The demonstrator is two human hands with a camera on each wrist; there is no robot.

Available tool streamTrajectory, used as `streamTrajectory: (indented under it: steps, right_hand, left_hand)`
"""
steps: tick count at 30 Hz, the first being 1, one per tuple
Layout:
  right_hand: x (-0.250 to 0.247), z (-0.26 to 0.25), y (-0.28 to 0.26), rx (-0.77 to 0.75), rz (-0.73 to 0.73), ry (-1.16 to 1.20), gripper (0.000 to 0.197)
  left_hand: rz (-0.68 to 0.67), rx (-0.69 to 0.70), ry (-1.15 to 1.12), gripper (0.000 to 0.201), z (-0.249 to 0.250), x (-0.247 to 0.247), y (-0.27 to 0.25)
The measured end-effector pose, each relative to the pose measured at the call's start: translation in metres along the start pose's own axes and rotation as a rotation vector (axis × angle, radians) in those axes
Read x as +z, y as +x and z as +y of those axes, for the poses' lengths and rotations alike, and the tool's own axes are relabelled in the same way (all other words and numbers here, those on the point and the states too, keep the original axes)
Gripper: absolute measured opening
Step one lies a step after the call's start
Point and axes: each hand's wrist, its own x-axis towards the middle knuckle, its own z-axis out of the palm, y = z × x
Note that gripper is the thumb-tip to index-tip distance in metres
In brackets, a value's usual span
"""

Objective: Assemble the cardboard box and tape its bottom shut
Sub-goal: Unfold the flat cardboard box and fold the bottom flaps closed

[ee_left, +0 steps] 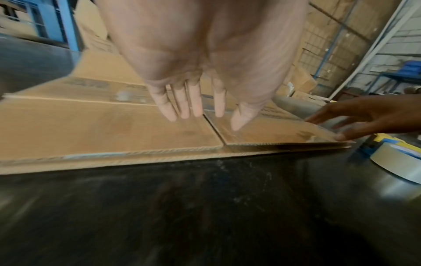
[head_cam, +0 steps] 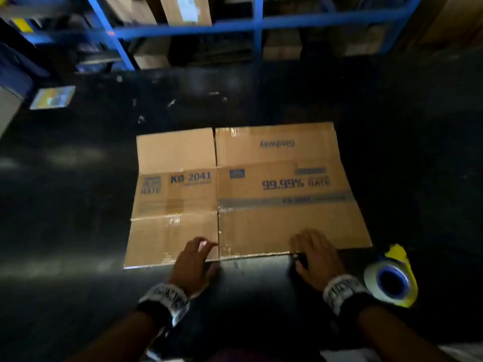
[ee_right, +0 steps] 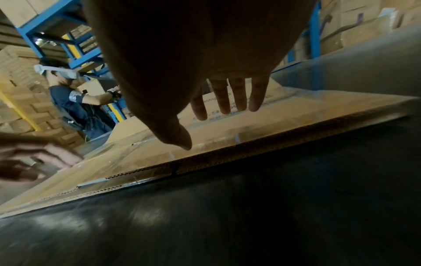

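Observation:
A flattened brown cardboard box (head_cam: pixel 245 194) with blue print lies flat on the dark table (head_cam: pixel 78 205). My left hand (head_cam: pixel 194 259) hovers at the box's near edge, by the slit between two flaps, fingers straight (ee_left: pixel 191 106). My right hand (head_cam: pixel 316 254) reaches over the near edge of the right flap, fingers spread and straight (ee_right: pixel 237 97), holding nothing. A roll of clear tape (head_cam: pixel 389 282) on a yellow and blue dispenser lies on the table just right of my right wrist; it shows too in the left wrist view as the tape roll (ee_left: pixel 396 162).
Blue metal racking (head_cam: pixel 256 24) with stacked cartons stands behind the table. A small colourful card (head_cam: pixel 52 97) lies at the far left. Another person (ee_right: pixel 73 100) works at the shelves in the right wrist view.

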Motion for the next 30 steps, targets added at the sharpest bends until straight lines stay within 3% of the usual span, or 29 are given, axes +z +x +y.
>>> streamTrajectory:
  steps: [9, 16, 24, 27, 30]
  right_hand:
    - [-0.014, -0.006, 0.057, -0.066, -0.148, -0.040, 0.105]
    - [-0.012, 0.005, 0.060, -0.124, -0.166, -0.114, 0.102]
    - [-0.022, 0.025, 0.047, -0.188, -0.078, -0.161, 0.085]
    - [-0.042, 0.052, 0.047, -0.079, -0.055, -0.187, 0.086]
    - [-0.073, 0.072, 0.047, 0.037, -0.029, -0.192, 0.083]
  left_hand:
    - [-0.154, 0.131, 0.151, 0.097, 0.041, 0.033, 0.071]
    - [-0.267, 0.126, 0.324, 0.112, 0.052, 0.049, 0.089]
    - [-0.321, 0.109, 0.374, 0.098, 0.079, 0.038, 0.088]
    - [-0.328, 0.128, 0.388, 0.084, 0.083, 0.008, 0.091]
    - [-0.232, 0.168, 0.413, 0.076, 0.082, -0.028, 0.094]
